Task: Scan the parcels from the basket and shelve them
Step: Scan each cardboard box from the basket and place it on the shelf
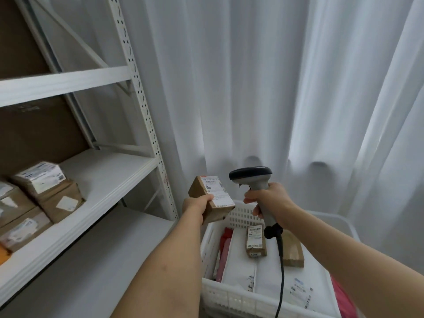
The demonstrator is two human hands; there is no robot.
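Nearest, white slatted plastic basket [231, 294] of parcels. Above it, left hand [195, 206] fingers wrapped round small brown cardboard parcel [211, 200], label facing right. Just beside, right hand [270, 203] gripping grey handheld barcode scanner [254, 180], head aimed leftward at label. White metal shelf [98, 180] left of both.

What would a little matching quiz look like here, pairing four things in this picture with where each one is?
Things:
1. barcode scanner
2. small labelled box
3. stacked cardboard parcels
4. white padded mailer

Places:
A. lying in the white basket
B. held in the left hand
C. sitting on the shelf
D. gripped in the right hand

Pairs: 1-D, 2-B, 3-C, 4-A
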